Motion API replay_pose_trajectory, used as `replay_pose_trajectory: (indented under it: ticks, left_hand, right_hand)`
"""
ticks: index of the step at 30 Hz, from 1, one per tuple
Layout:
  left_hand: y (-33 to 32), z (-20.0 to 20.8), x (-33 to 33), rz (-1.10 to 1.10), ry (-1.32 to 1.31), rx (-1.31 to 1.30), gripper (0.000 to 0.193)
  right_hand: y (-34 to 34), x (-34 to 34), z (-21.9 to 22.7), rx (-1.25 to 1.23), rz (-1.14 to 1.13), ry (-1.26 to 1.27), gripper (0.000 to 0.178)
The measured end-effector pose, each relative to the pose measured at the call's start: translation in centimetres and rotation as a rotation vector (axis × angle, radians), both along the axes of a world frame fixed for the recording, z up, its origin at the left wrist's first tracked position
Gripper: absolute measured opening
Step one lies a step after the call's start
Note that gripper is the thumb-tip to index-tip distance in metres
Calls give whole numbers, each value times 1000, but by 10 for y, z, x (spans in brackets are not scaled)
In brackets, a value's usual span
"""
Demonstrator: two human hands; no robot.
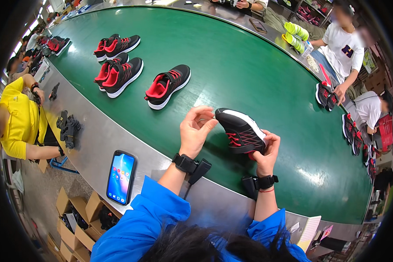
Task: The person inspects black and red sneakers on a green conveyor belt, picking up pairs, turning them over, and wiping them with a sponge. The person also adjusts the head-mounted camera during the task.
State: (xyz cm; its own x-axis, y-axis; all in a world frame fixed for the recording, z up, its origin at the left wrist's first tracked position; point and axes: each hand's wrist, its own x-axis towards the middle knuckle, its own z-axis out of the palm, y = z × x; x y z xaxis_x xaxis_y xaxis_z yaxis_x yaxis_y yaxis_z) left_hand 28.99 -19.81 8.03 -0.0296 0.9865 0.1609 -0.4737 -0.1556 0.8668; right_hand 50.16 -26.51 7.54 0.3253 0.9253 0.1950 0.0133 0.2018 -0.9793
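Note:
My right hand [267, 153] grips a black sneaker [239, 134] with red laces and a white sole. The shoe is tilted on its side above the green surface, its heel end in my fingers and its toe pointing up and left. Beside the toe is my left hand [196, 129], fingers curved and thumb apart from them; I see nothing held in it. Farther left a single matching sneaker [168, 86] stands on the green belt [222, 56]. Two pairs of the same kind, a nearer pair [124, 76] and a farther pair [122, 46], stand beyond it.
A smartphone [121, 177] lies on the metal ledge [96, 131] at my left, near a bundle of black straps [68, 129]. Open cardboard boxes [76, 218] stand below. Across the belt, a person in white [345, 50] touches a pair of sneakers [325, 95]. A person in yellow [19, 118] works at left.

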Motion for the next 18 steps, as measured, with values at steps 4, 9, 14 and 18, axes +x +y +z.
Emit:
replay_pose_trajectory:
  ticks: [4, 9, 14, 18]
  left_hand:
    - [3, 3, -6, -23, 132, -24, 20]
    - [7, 1, -10, 83, 355, 114, 12]
    - [9, 7, -12, 141, 528, 195, 11]
    - [9, 10, -14, 124, 588, 203, 12]
  right_hand:
    - [-1, 0, 3, 6, 16, -24, 50]
    - [-4, 3, 5, -10, 36, -49, 48]
    - [-4, 5, 7, -22, 43, -70, 47]
    - [-4, 8, 5, -34, 65, -33, 48]
